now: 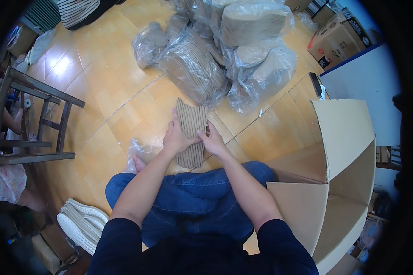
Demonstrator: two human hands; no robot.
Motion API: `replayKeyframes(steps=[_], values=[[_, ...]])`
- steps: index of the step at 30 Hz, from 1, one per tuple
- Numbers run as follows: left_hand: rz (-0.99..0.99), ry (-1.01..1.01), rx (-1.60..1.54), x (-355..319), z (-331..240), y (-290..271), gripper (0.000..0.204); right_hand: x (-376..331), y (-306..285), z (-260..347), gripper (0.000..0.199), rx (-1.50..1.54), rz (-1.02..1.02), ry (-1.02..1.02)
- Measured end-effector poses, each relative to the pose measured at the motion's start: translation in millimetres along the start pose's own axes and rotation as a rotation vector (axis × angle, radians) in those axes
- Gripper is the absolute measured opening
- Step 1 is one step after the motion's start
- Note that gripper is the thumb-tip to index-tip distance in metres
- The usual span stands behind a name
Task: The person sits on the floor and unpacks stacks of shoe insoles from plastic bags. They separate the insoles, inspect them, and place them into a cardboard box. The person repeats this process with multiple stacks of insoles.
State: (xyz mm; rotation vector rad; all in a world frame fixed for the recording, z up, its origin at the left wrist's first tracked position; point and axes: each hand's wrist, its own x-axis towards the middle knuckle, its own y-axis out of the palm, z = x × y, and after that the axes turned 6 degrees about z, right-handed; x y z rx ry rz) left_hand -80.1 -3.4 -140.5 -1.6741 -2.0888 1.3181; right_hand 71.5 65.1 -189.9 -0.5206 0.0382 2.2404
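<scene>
A stack of brown sole-shaped pieces, like insoles (191, 119), is in front of my crossed legs, its many layered edges facing up. My left hand (174, 137) grips its left side, the index finger stretched along the edge and the thumb across the layers. My right hand (213, 141) closes on the right side, its thumb near the left thumb. Beyond the stack lie clear plastic bags (192, 66) packed with similar brown stacks. A crumpled clear bag (140, 149) lies by my bare foot, left of my left forearm.
An open cardboard box (303, 206) stands close on my right, flaps spread. A dark wooden stool (62, 123) is on the left, with another person partly visible beyond it. White shoe soles (82, 222) lie at lower left. A printed carton (337, 41) stands far right on the tiled floor.
</scene>
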Motion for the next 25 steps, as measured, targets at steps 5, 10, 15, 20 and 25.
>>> replayKeyframes(steps=[5, 10, 15, 20, 25], values=[[0.070, 0.020, 0.014, 4, 5, -4, 0.150, -1, 3, 10, 0.065, -0.268, -0.056, 0.038], [0.123, 0.123, 0.008, 11, 16, -11, 0.150, 4, 5, 3, 0.068, -0.048, -0.070, -0.012], [0.115, 0.154, -0.012, 14, 21, -9, 0.150, -5, -5, 12, 0.068, 0.049, -0.053, 0.006], [0.101, 0.186, -0.069, 16, 27, -6, 0.150, -2, -8, 13, 0.064, 0.085, -0.025, 0.125], [0.089, 0.201, -0.141, 17, 29, -6, 0.147, 1, -10, 6, 0.068, 0.061, -0.025, 0.027]])
